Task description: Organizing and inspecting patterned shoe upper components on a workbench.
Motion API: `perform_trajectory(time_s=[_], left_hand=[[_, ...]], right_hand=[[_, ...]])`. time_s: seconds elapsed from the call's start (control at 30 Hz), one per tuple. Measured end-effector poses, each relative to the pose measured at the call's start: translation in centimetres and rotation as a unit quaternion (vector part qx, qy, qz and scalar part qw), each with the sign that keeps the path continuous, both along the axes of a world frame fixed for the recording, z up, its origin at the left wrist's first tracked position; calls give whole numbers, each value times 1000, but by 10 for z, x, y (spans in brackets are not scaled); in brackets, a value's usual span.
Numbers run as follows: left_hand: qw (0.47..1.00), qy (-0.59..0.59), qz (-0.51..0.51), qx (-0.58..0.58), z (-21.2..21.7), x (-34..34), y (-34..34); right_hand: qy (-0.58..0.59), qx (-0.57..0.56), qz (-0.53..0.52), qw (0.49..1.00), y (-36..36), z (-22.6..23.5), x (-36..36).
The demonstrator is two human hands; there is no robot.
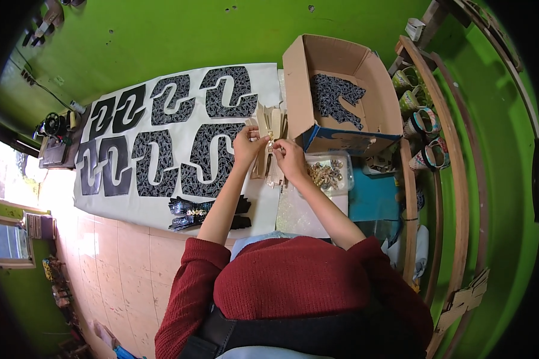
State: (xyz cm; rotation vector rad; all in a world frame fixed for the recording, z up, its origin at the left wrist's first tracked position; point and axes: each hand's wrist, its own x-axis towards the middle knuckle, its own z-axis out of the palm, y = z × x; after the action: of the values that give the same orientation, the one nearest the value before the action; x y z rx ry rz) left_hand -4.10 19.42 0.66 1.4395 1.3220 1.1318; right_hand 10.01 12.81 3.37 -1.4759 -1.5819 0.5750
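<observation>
The left hand [247,145] is pinching the beige bundle [275,118] at its left side, thumb and fingers bearing on the gold trim, seemingly to steady it. The right hand [290,160] is bringing its fingertips together at the same trim from the other side; whether a small loose bit is sitting between them is too small to tell. Both hands are meeting over the middle, probably because the fine work is concentrated there.

The bundle is lying near the table's right part, between the cut pieces and the box. It is looking like several flat, pale strips, fanning out at the upper and lower ends and narrowing at the middle, where gold pieces are running lengthwise.

Just beside the right wrist, a clear tray [349,176] is holding gold trinkets [325,173], presumably placed there for an easy reach. Nearer the body, a shiny dark bundle [184,206] is resting partly behind the left forearm, also bearing gold pieces.

Farther left, dark cut pieces [214,100] are lying flat on white cloth [123,206], apparently spaced to avoid overlapping. Beyond the tray, an open box [297,69] is containing more patterned material [335,97].
</observation>
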Motion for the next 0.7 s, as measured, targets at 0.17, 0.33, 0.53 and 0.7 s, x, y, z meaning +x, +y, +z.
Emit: perform_trajectory(time_s=[0.17, 0.33, 0.53, 0.7], left_hand=[[996, 69, 39, 38, 14, 7, -18], [994, 94, 29, 51, 22, 6, -28], [984, 130, 19, 123, 17, 11, -44], [974, 174, 28, 144, 10, 9, -47]], right_hand=[[-49, -31, 4, 998, -9, 6, 2], [-90, -58, 23, 994, -13, 14, 2], [-115, -51, 26, 992, -15, 11, 3], [-132, -53, 23, 990, -20, 22, 2]])
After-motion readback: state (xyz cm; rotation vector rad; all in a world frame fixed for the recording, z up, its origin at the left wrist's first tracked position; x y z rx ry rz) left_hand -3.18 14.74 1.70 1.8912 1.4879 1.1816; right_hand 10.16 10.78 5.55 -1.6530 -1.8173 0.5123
